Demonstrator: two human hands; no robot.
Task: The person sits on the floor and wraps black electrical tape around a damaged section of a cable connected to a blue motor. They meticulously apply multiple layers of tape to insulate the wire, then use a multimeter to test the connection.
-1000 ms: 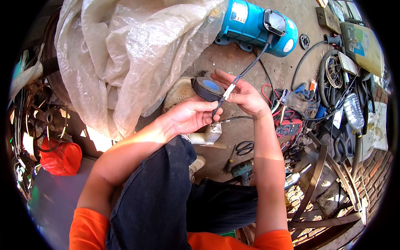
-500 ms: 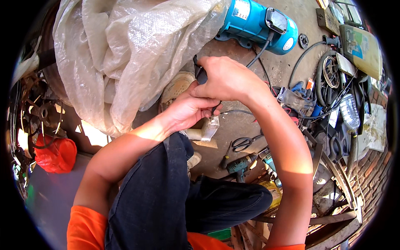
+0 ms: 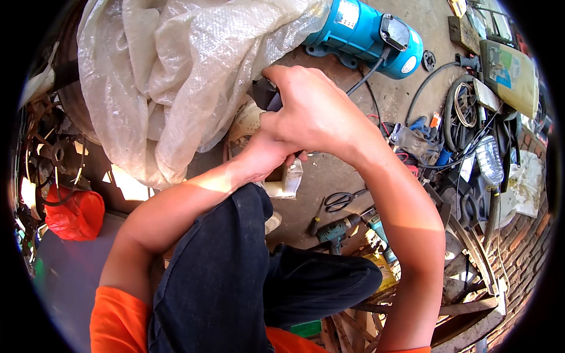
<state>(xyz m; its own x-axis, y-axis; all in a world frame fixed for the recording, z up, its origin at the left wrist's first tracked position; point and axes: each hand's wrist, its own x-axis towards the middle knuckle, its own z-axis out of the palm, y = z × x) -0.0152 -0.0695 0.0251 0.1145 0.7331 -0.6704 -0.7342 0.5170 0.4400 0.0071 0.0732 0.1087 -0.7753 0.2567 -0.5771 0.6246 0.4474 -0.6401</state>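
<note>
My right hand (image 3: 315, 109) is closed around a dark thing (image 3: 274, 102), mostly covered by its fingers; its kind I cannot make out. Below it, my left hand (image 3: 268, 154) is closed too, its fingers largely hidden behind the right hand. A thin black cable (image 3: 315, 153) comes out beside the left fingertips. Both hands touch, above my raised left knee. Just beneath them stands a small whitish block (image 3: 291, 179) on the floor.
A whitish woven plastic sheet (image 3: 188, 76) drapes at the upper left, beside a blue motor (image 3: 368, 38) with a cable. Scissors (image 3: 340, 201), a screwdriver (image 3: 315, 222) and a cordless drill (image 3: 335, 230) lie near my knees. A yellowish jerrycan (image 3: 511, 76) stands right, among cluttered tools.
My right hand has moved slightly left and up, turning so its back covers more of my left fingers. The cable between the hands is less visible.
</note>
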